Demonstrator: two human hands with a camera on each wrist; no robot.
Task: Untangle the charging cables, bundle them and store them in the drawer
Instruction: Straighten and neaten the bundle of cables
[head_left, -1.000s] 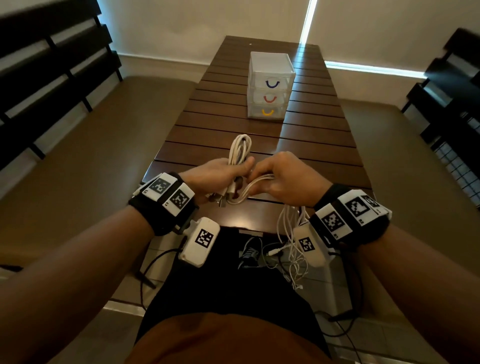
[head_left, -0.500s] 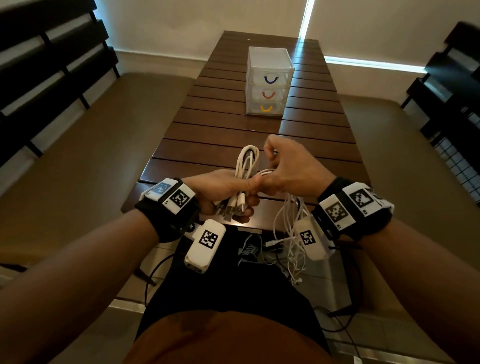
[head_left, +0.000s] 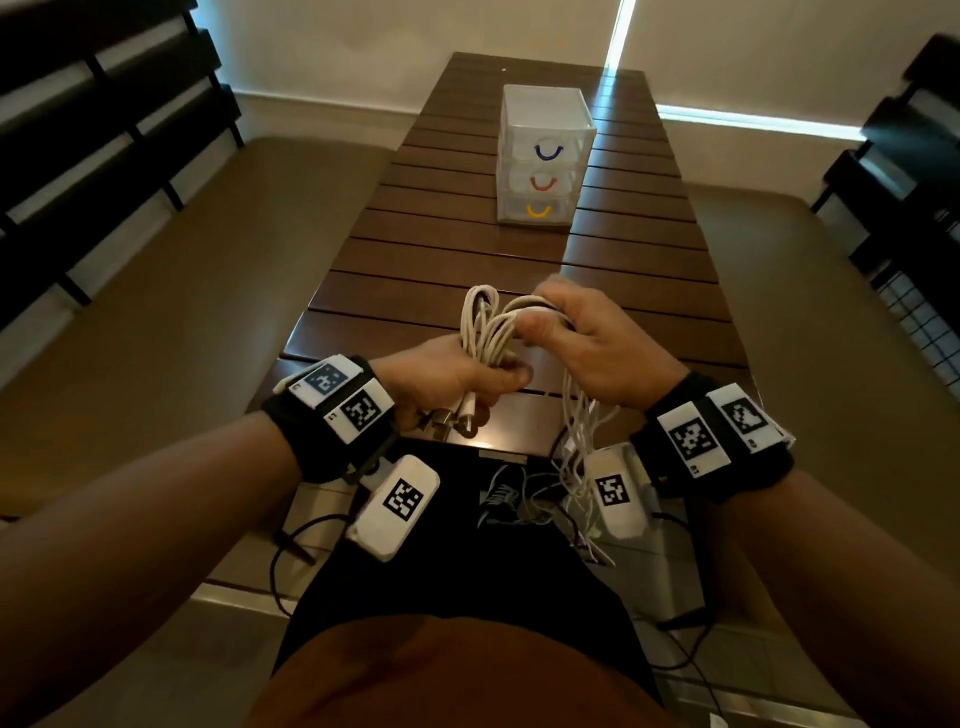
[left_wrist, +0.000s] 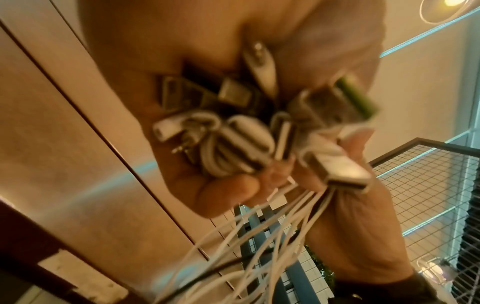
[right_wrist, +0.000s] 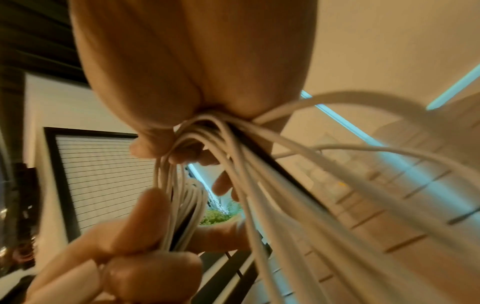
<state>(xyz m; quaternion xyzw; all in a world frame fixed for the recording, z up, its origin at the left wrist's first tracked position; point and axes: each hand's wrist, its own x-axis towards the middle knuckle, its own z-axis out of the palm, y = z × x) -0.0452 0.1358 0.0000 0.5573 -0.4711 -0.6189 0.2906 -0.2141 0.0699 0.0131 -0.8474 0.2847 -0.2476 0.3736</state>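
Note:
A bundle of white charging cables (head_left: 485, 332) is held above the near end of the wooden table (head_left: 415, 270). My left hand (head_left: 447, 382) grips the folded bundle, with several plugs (head_left: 457, 418) sticking out below the fist; the left wrist view shows the plugs (left_wrist: 259, 123) packed in the palm. My right hand (head_left: 576, 338) holds a loop of the cables to the right of the bundle, with loose strands (head_left: 579, 441) hanging down from it. In the right wrist view the strands (right_wrist: 259, 185) run out from my curled fingers. The small white drawer unit (head_left: 543, 156) stands farther up the table, its three drawers closed.
Brown benches (head_left: 208, 291) flank the table on both sides, with dark slatted backs (head_left: 104, 104) behind them. Black wires (head_left: 291, 545) from the wrist cameras dangle by my lap below the table edge.
My right hand has lifted and carried a loop of cable up and around the top of the bundle. The left hand has kept its grip and risen slightly.

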